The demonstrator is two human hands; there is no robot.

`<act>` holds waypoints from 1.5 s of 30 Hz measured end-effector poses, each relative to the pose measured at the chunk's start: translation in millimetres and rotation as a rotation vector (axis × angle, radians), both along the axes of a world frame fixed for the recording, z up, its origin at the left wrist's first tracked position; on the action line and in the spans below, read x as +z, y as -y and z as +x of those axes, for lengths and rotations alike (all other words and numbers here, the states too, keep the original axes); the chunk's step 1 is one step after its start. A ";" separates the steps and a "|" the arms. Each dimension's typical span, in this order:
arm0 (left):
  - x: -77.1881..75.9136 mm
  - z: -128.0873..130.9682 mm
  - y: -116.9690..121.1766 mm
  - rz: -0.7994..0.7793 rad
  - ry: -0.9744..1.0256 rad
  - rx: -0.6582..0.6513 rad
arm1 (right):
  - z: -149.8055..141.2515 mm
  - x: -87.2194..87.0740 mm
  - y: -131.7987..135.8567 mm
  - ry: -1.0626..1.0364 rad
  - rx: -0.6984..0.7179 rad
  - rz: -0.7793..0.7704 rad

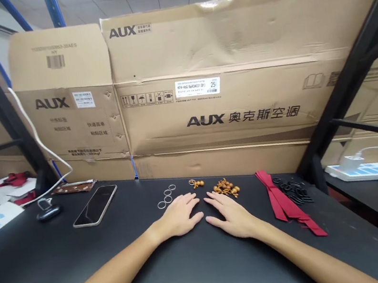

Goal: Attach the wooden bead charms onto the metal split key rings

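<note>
ok so from my end of the feed, L hand (180, 216) is palm-down on the matte black tabletop (183, 277), fingers loosely side by side, thumb splayed inward. R hand (233, 215) mirrors it, laid flat w/ thumb stuck out twd the other one, small gap btwn them.

Just past the L hand, on its outer side, there's a line of thin silvery rings (167, 195), smooth & round, metal-looking. Ahead of the L fingertips is a small beaded charm (198, 184), glossy golden-brown balls w/ a ring at one end. Right by the R fingertips, on the far side, is the bead pile (226, 187): same shiny round beads, lumpy heap, tbh can't count em.

Further out to the R hand's right: red fabric strips (288, 204), flat, overlapping, kinda frayed nr the close end, and next to those a tangle of black loopy pcs (294, 190), material's hard to tell. Well left of the L hand is a phone (95, 206), slick dark glass, pale edge. Tall creased cardboard (240, 99) stands beyond both hands.
</note>
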State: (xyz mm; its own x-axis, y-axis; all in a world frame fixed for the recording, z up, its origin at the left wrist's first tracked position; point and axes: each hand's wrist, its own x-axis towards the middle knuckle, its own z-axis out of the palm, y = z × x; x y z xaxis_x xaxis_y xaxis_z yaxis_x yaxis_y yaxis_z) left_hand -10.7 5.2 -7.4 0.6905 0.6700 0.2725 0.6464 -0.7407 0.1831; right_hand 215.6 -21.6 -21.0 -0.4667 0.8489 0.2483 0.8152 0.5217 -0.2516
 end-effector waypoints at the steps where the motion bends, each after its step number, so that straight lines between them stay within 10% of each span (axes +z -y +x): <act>1: -0.1 0.3 0.2 0.004 -0.001 0.002 | 0.5 -0.8 -1.6 0.005 -0.027 -0.006; 45: 0.6 -2.9 3.0 -0.004 -0.040 -0.027 | 4.5 -1.3 -2.9 0.040 -0.044 -0.104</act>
